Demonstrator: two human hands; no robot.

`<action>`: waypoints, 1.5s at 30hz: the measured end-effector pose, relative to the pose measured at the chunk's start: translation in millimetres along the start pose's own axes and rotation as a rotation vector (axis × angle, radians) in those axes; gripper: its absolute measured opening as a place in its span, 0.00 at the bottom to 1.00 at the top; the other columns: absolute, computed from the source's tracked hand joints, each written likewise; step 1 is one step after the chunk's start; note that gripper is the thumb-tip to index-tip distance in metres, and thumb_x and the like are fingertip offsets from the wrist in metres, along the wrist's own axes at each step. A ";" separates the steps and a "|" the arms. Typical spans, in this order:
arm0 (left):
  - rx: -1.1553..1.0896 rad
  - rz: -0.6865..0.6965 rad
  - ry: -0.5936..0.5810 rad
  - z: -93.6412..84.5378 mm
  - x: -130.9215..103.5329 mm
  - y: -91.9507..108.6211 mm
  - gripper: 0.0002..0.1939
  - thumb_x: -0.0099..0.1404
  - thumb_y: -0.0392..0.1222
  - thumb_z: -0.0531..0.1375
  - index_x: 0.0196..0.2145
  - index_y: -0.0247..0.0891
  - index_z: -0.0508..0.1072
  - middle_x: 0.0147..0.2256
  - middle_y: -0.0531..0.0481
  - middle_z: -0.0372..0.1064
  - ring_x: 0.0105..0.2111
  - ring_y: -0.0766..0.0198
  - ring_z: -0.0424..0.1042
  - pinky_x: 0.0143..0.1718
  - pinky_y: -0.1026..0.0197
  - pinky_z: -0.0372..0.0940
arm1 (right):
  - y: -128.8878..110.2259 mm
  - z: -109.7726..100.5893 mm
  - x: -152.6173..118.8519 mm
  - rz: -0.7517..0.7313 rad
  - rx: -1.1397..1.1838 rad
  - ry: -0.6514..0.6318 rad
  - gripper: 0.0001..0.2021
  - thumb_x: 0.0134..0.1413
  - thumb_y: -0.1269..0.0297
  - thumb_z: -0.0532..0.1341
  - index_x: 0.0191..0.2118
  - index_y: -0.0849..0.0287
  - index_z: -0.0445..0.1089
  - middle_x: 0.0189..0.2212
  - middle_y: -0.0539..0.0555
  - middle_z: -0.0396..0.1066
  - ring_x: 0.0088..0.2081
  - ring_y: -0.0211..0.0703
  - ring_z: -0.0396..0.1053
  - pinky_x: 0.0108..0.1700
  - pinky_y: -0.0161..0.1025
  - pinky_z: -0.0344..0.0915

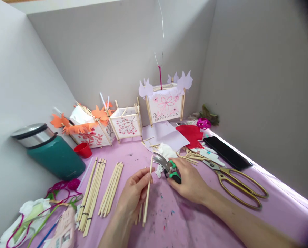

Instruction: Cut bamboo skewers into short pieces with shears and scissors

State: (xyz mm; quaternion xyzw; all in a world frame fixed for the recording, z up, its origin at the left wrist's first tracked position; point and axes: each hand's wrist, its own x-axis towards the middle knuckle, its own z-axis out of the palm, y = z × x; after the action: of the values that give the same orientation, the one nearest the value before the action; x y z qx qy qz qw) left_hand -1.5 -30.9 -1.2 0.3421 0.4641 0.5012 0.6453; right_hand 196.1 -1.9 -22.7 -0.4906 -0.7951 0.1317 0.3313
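Pinching a thin wooden stick (147, 194) between the thumb and fingers of our left hand (135, 189), we're holding it on a slight tilt over the purple cloth (185, 220), with at least one more stick showing behind it. Our right hand (187, 179) is wrapping around green-and-black pruning shears (172, 165), blades sitting near the stick's upper end; can't tell if they're touching. Further out we're seeing two batches of sticks (92, 193) lying left, gold-handled scissors (223, 170) on the right and three paper-sided boxes (126, 126) standing toward the back.
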 end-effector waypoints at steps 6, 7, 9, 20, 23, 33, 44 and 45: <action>0.017 -0.014 -0.040 2.4 -0.8 -7.0 0.25 0.53 0.46 0.70 0.47 0.35 0.77 0.25 0.56 0.66 0.13 0.81 0.48 0.15 0.69 0.37 | -1.6 0.9 -1.1 -0.009 0.015 0.011 0.22 0.48 0.67 0.62 0.51 0.61 0.65 0.46 0.61 0.69 0.48 0.54 0.65 0.51 0.48 0.61; 0.021 -0.019 -0.046 2.5 -0.5 -9.3 0.26 0.53 0.46 0.70 0.49 0.35 0.76 0.25 0.56 0.65 0.13 0.81 0.47 0.15 0.68 0.37 | -1.8 1.3 -1.3 -0.009 0.010 0.007 0.22 0.48 0.67 0.62 0.51 0.61 0.65 0.46 0.61 0.69 0.48 0.54 0.65 0.51 0.48 0.61; 0.033 -0.016 -0.058 2.6 0.1 -14.2 0.29 0.54 0.47 0.70 0.53 0.36 0.74 0.25 0.57 0.64 0.13 0.81 0.46 0.15 0.68 0.37 | -2.1 2.4 -2.1 -0.011 -0.001 -0.005 0.22 0.48 0.68 0.62 0.51 0.61 0.64 0.46 0.60 0.69 0.48 0.54 0.65 0.51 0.49 0.61; 0.082 0.023 -0.052 3.7 3.5 -23.4 0.41 0.54 0.51 0.69 0.62 0.36 0.65 0.25 0.58 0.61 0.14 0.79 0.45 0.17 0.66 0.37 | -3.6 1.9 -4.1 0.003 -0.012 -0.038 0.21 0.48 0.67 0.62 0.50 0.59 0.63 0.45 0.60 0.68 0.47 0.54 0.64 0.50 0.49 0.61; 0.083 0.028 -0.055 5.4 2.8 -23.4 0.42 0.55 0.51 0.68 0.63 0.34 0.64 0.26 0.57 0.62 0.15 0.79 0.45 0.17 0.66 0.37 | -5.4 0.3 -3.8 0.001 -0.007 -0.047 0.20 0.49 0.67 0.61 0.49 0.59 0.63 0.44 0.59 0.68 0.46 0.54 0.64 0.49 0.48 0.61; 0.069 0.019 -0.003 6.6 4.9 -25.6 0.44 0.49 0.53 0.71 0.61 0.34 0.67 0.25 0.58 0.62 0.15 0.80 0.44 0.17 0.66 0.36 | -4.9 0.6 -2.3 0.007 -0.027 -0.066 0.16 0.44 0.71 0.61 0.43 0.57 0.64 0.41 0.58 0.67 0.44 0.53 0.64 0.47 0.46 0.60; 0.068 0.036 -0.018 8.9 1.8 -22.6 0.43 0.50 0.51 0.71 0.60 0.32 0.67 0.25 0.58 0.61 0.16 0.79 0.44 0.18 0.66 0.35 | -1.9 7.3 -2.8 0.008 -0.058 -0.043 0.14 0.41 0.72 0.60 0.38 0.57 0.61 0.38 0.57 0.67 0.41 0.50 0.63 0.44 0.44 0.60; 0.069 0.036 -0.017 9.4 1.3 -22.0 0.43 0.49 0.51 0.71 0.60 0.32 0.67 0.25 0.58 0.60 0.16 0.79 0.44 0.18 0.66 0.35 | -2.1 7.5 -3.0 0.006 -0.061 -0.042 0.14 0.41 0.72 0.60 0.38 0.57 0.61 0.39 0.57 0.67 0.41 0.51 0.63 0.44 0.44 0.60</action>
State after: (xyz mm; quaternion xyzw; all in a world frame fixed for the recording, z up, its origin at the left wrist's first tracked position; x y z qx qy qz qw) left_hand 14.7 -35.2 -18.4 0.3767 0.4694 0.4936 0.6278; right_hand 190.7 -4.7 -28.3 -0.5000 -0.8040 0.1189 0.2989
